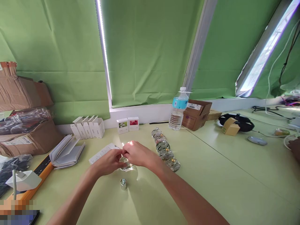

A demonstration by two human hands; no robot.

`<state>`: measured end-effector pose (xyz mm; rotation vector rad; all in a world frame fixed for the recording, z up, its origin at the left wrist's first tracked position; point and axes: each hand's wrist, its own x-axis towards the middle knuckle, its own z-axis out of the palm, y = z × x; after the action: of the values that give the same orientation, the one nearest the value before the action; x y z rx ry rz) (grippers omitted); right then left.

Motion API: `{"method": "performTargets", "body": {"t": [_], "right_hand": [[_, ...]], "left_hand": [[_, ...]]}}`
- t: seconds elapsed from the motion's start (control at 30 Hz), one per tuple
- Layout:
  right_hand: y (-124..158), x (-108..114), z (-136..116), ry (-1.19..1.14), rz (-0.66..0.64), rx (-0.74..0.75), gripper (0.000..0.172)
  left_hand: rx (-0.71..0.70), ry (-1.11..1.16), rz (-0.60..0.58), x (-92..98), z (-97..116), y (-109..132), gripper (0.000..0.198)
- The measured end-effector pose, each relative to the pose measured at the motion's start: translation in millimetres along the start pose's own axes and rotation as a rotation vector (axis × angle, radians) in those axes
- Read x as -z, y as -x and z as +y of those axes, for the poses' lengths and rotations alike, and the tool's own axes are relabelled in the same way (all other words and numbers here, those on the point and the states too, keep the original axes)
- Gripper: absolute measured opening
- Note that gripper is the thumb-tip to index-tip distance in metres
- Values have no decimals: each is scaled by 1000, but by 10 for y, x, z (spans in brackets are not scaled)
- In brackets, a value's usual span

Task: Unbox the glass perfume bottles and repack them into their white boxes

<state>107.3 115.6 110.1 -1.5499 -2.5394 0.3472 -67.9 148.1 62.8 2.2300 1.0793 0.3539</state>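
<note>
My left hand point(108, 163) is closed around the side of a small clear glass bottle point(127, 164) that stands on the table. Over the top of this bottle, my right hand point(137, 153) has its fingers pinched together; what lies between them is hidden. Just in front of the bottle sits a small shiny silver cap point(123, 184). A printed paper sheet point(103, 153) lies partly behind my left hand. To the right of my hands runs a row of several clear glass bottles point(164, 149) with gold-coloured bits at their tops.
Several white cartons point(87, 128) and two small picture boxes point(127, 125) line the wall. A water bottle point(177, 111) stands beside a brown cardboard box point(195, 115). An open notebook point(67, 153) lies at left. A mouse point(257, 140) and another person's hand point(294, 148) are at right.
</note>
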Motion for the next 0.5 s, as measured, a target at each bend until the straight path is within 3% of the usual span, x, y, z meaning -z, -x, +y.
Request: {"method": "performTargets", "body": {"t": [0.5], "right_hand": [[-22, -32, 4, 119, 46, 67, 15]], "left_hand": [[-26, -21, -12, 11, 16, 3, 16]]}}
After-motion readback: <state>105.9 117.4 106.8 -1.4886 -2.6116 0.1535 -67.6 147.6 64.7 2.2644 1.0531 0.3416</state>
